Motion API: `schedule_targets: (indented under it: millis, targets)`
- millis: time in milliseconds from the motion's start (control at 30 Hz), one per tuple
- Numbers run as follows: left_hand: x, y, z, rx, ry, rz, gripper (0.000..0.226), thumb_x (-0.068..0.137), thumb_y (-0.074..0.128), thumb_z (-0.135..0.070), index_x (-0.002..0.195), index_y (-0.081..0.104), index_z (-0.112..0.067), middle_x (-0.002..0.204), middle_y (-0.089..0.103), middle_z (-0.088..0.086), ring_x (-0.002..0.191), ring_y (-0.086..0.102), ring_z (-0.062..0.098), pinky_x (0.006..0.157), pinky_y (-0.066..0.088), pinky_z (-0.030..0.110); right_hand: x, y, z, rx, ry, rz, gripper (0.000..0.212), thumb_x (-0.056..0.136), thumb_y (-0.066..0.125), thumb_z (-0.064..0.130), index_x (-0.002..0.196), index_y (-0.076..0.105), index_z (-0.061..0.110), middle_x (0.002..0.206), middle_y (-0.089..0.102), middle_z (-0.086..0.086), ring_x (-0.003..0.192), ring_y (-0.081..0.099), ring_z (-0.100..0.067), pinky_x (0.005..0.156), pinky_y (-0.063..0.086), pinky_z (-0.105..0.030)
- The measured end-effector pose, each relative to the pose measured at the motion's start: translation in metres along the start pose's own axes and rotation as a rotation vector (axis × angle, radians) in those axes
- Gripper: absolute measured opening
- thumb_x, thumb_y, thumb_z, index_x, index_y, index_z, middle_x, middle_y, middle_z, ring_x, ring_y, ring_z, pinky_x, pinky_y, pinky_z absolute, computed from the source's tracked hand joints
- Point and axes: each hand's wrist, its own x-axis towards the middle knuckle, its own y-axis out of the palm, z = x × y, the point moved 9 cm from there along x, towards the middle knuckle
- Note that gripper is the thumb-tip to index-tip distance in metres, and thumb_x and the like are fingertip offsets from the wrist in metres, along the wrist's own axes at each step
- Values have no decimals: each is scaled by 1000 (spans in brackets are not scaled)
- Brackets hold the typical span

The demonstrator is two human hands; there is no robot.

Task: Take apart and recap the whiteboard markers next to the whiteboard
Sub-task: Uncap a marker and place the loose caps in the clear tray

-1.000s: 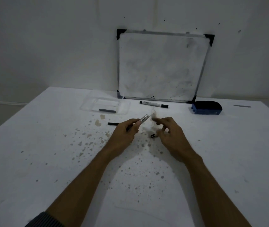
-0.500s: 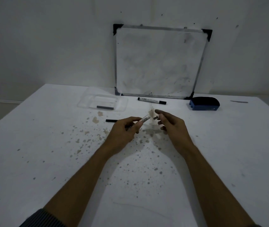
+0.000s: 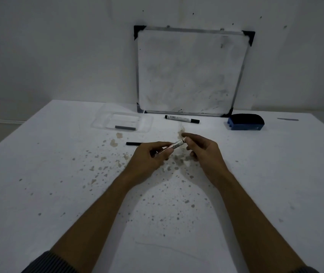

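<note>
One dark stick (image 3: 125, 127) in clear tray (image 3: 100, 123), marker (image 3: 174, 146) held in both hands

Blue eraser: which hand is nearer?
Right. The right hand is nearer to the blue eraser, which lies beyond it to the right; the left hand is farther left.

On my bench (image 3: 38, 174), white and speckled with brown stains: one clear plastic tray (image 3: 100, 123) holding a short grey stick (image 3: 125, 127); one blue eraser (image 3: 246, 122) at far right, near the wall (image 3: 58, 56).

Clear plastic tray (image 3: 100, 123), matt stained table (image 3: 38, 174)
</note>
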Motion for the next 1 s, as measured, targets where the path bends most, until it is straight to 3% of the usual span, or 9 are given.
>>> schedule_targets:
  millis: [133, 300, 433, 767, 1000]
  targets:
    - [-1, 1, -2, -11, -5, -4, 29, 99, 67, -41, 126, 75, -31, 71, 70, -10, 58, 57, 8, 58, 50, 25, -5, 5, 10, -35, -75, 36, 22, 98, 65, 27, 119, 74, 32, 98, 74, 10, 80, 65, 9, 73, 53, -12]
    - [-3, 2, -5, -75, -25, 38, 20, 102, 62, -38, 116, 76, -42, 62, 60, -6, 50, 45, 19, 46, 41, 31, -8, 6, 16, -28, -111, 62, 24, 97, 67, 25, 120, 74, 29, 111, 78, 8, 101, 73, -5, 90, 56, -18]
    - [-3, -2, 3, -110, -91, 56, 25, 101, 63, -40, 118, 79, -30, 64, 63, -6, 46, 42, 14, 44, 36, 26, -10, 8, 16, -51, -133, 82, 23, 96, 68, 26, 118, 75, 28, 107, 79, 8, 101, 74, -8, 89, 55, -17]
    - [-1, -2, 5, -204, -97, 137, 25, 102, 62, -36, 114, 81, -24, 69, 50, 10, 50, 34, 13, 44, 30, 24, -11, 14, 9, -12, -86, 99, 21, 95, 69, 30, 113, 77, 28, 103, 79, 8, 96, 75, -11, 87, 57, -20]
    - [2, -4, 10, -125, -86, 129, 31, 103, 61, -39, 120, 79, -20, 61, 58, -10, 48, 41, 11, 47, 35, 24, -12, 15, 9, -12, -108, 88, 19, 94, 70, 27, 112, 77, 29, 100, 80, 9, 94, 74, -10, 86, 57, -19]
